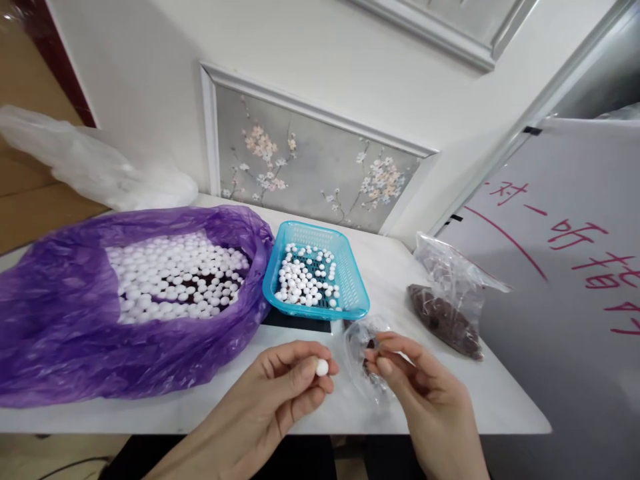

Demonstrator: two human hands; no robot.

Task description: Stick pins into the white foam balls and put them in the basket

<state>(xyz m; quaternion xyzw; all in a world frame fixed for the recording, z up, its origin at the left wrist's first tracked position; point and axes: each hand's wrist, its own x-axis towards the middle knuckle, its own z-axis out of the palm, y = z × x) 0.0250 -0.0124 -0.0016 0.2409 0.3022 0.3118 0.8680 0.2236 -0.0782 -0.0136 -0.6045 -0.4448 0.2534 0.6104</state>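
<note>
At the front edge of the white table (510, 408), I see the left hand (283, 387) gripping one small white ball (322, 367) between thumb and fingers, nearer the person than the blue basket (313, 311) with more like it. The right hand (430, 393) has thumb and fingertips drawn together over a clear plastic bag (353, 353); whether they pinch anything, I can't tell. To my eye, the step in hand is close two-handed work on a single ball, and the next move calls for a steady left pinch and precise right fingertips.
</note>
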